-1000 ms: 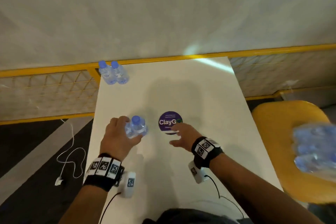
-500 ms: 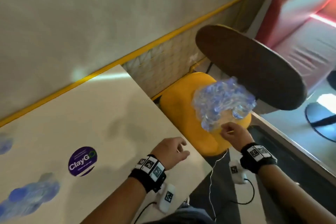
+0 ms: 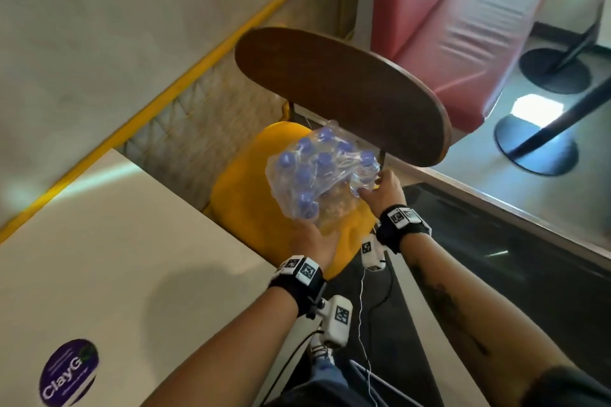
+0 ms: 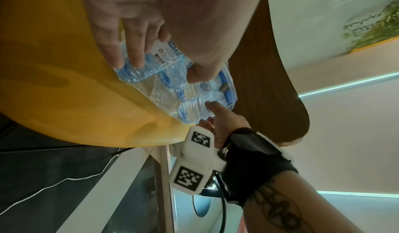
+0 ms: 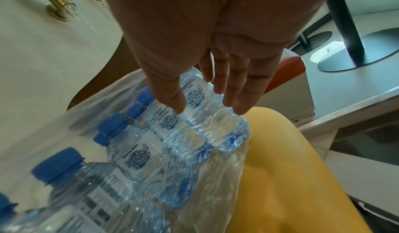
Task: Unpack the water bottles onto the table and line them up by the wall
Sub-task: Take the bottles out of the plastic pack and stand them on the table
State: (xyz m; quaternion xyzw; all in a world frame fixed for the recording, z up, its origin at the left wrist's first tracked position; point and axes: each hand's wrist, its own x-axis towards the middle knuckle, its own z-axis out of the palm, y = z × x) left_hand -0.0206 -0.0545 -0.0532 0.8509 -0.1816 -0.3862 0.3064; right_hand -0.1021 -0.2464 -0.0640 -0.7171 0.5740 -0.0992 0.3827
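A clear-wrapped pack of small water bottles (image 3: 324,175) with blue caps lies on the yellow chair seat (image 3: 244,201), to the right of the white table (image 3: 115,241). My left hand (image 3: 310,238) holds the pack's near end. In the left wrist view its fingers (image 4: 129,60) lie over one bottle, with the thumb on the other side. My right hand (image 3: 380,185) is at the pack's right end. There its thumb and fingers (image 5: 235,106) pinch the end bottle (image 5: 215,127) through the wrap. The bottles set by the wall are out of view.
The brown wooden chair back (image 3: 347,86) stands right behind the pack. A purple ClayGo sticker (image 3: 67,370) is on the table near me. A red sofa (image 3: 463,26) and black pedestal bases (image 3: 535,149) stand farther right. A yellow rail (image 3: 198,66) runs along the wall.
My view swung right from the table to the chair. My left hand let go of the bottle on the table, and both hands reached over and took hold of the pack.
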